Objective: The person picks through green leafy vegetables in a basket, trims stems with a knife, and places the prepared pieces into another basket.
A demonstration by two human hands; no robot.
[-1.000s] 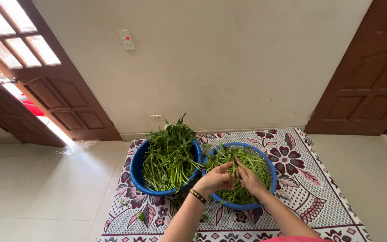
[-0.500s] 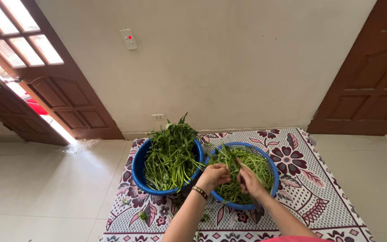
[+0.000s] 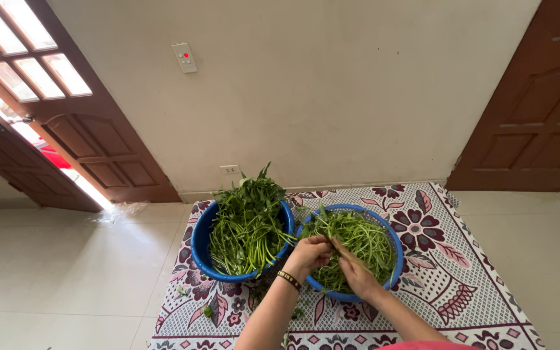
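**Hands in the greens**

Both hands met over the near rim of the right basin. The left hand was curled shut on green stems; the right hand pinched the same stems. Just left of that basin, touching it, stood a second basin heaped with leafy greens. Under both lay a floral mat; beyond rose the wall.

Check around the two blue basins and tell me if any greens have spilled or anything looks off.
A few loose green leaves lie on the patterned mat in front of the left basin, outside it. Otherwise nothing stands out: both basins sit upright, and both hands work in the right basin.
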